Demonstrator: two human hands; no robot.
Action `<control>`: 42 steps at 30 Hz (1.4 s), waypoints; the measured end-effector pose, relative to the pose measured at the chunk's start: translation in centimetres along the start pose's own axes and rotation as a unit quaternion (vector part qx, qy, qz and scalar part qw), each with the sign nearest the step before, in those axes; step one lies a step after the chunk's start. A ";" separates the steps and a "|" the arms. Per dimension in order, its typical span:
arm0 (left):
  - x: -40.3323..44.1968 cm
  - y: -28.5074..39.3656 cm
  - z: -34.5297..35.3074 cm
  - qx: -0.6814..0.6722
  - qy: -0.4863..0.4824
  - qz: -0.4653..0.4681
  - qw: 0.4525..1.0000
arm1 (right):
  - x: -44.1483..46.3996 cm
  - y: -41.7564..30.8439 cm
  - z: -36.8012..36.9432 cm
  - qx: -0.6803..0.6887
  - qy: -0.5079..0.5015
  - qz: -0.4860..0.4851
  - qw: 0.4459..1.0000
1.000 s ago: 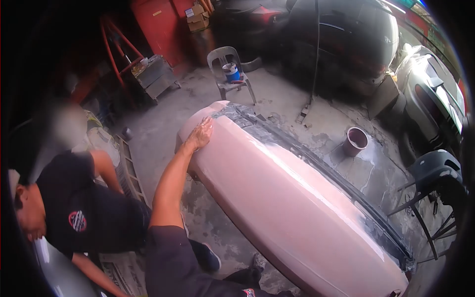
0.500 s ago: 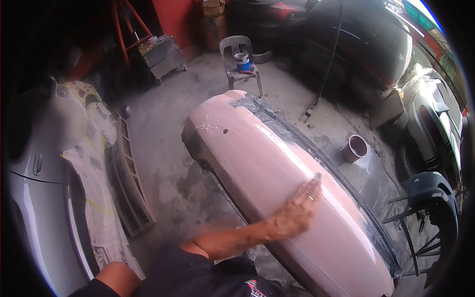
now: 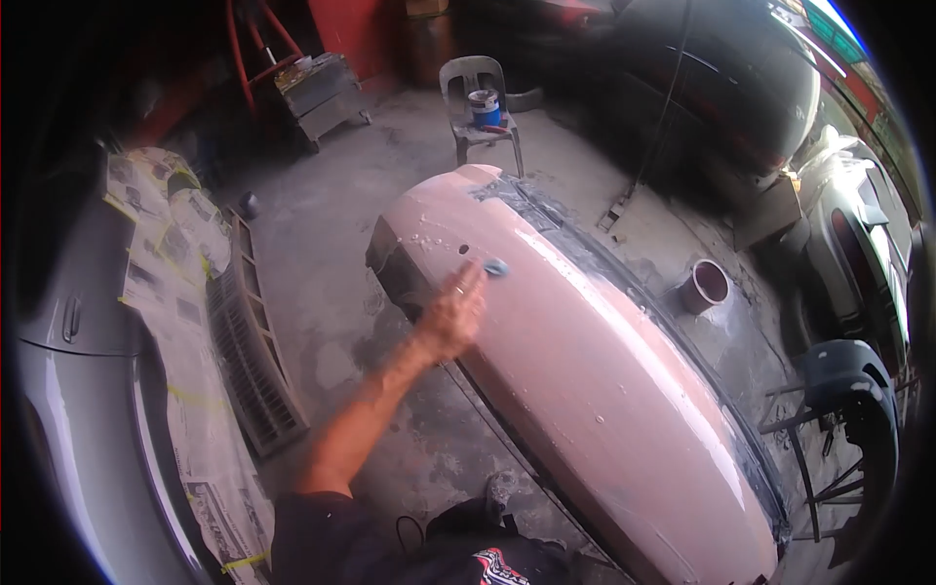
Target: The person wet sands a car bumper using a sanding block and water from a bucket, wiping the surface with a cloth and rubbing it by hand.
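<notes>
My left hand (image 3: 454, 314) is over the far part of a long pink car bumper (image 3: 570, 361), with its fingers reaching up and to the right. A ring shows on one finger. At the fingertips a small blue-grey pad (image 3: 497, 266) lies against the bumper's surface, just right of a small dark hole (image 3: 464, 250). My fingers are closed on the pad's left side, and they partly hide it. Pale wet-looking marks and drops dot the pink surface. My right hand is out of view.
A grey chair (image 3: 475, 70) holding a blue-banded can (image 3: 485, 109) stands beyond the bumper. A bucket (image 3: 708, 283) sits to the right, near a dark bumper (image 3: 850, 375) on a stand. At left are a paper-masked car (image 3: 83, 429) and a slatted grille (image 3: 249, 341).
My left hand has swept from the bumper's middle towards its far end, up and left in view, carrying the pad. A bare limb at the lower left has gone from view.
</notes>
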State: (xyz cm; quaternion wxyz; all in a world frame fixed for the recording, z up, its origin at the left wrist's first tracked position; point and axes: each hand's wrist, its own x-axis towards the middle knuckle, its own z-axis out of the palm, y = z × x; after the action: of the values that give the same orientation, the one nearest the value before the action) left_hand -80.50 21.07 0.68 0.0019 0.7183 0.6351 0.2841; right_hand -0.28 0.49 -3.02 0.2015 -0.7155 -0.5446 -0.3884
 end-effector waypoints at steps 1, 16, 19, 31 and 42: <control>1.0 -3.9 -0.1 0.001 0.013 -0.089 0.996 | -0.3 0.3 -0.4 -0.073 0.060 -0.104 0.990; -2.3 13.7 2.7 0.029 -0.098 0.054 0.993 | 0.6 -4.4 -4.0 0.010 -0.100 0.239 0.966; -5.1 26.7 5.6 0.021 -0.136 0.208 0.968 | 0.0 -4.1 -3.9 0.029 -0.108 0.245 0.963; -14.2 61.8 19.9 -0.209 -0.241 0.384 0.866 | -0.4 -3.8 -4.5 0.023 -0.147 0.245 0.958; -10.6 44.4 13.1 -0.095 -0.182 0.310 0.928 | -0.8 -2.4 -5.1 0.131 -0.072 0.199 0.968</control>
State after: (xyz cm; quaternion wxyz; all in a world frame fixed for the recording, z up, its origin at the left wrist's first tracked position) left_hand -34.94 7.54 1.52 0.0974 0.9151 0.3396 0.1942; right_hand -4.30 -2.82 -0.84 0.3271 -0.8031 -0.4503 -0.2127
